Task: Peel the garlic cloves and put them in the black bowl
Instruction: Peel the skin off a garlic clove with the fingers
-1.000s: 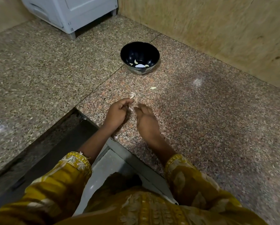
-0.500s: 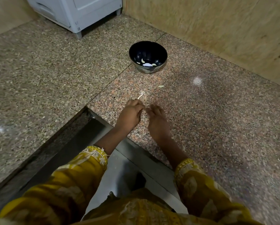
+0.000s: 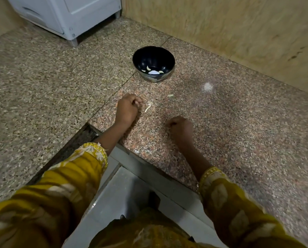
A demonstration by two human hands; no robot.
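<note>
The person is between peeling and dropping. Both fists hang apart over the granite counter (image 3: 239, 133) with nothing stretched between them. The left hand (image 3: 127, 111) has its fingers curled tight toward the palm. The right hand (image 3: 181, 128), nearer the body and off to the left hand's right, is bunched the same way. From where I stand I cannot tell whether either fist is closed on a clove, since the knuckles hide whatever is inside.

A pale strip of garlic skin (image 3: 148, 106) lies on the stone just beside the left hand's fingertips, on the side facing the right hand. A smaller scrap (image 3: 170, 95) sits a little farther out, between the hands and the black bowl (image 3: 164, 76).

The bowl stands well ahead of both fists, closer to the left one. A few peeled cloves (image 3: 148, 68) already lie at its bottom.

If a bare clove is in one fist, my guess is that hand must reach forward over the rim and let go. Otherwise it has to find a fresh clove, and none shows on the counter.
</note>
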